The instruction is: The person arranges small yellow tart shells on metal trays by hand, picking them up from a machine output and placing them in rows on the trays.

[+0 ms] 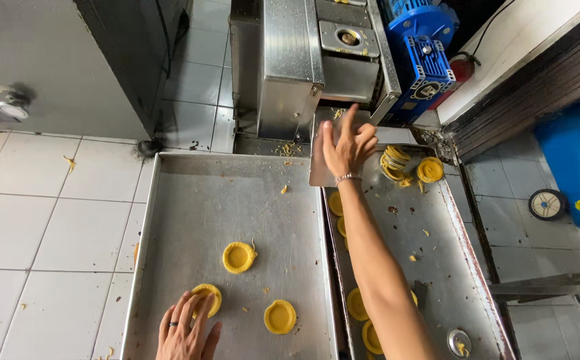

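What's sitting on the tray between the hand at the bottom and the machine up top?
In the head view, one yellow tart shell lies between the left hand and the steel machine; beyond it only crumbs on the left tray.

Left hand [184,330] flat on a yellow tart shell [207,299] in the left tray [190,193]; two more shells nearby. Right hand [348,145] reaches up to the metal chute [322,155] of the steel machine [293,60]. Right tray [436,247] holds more shells.

One head-worn camera looks steeply down, close over two metal trays [190,220].
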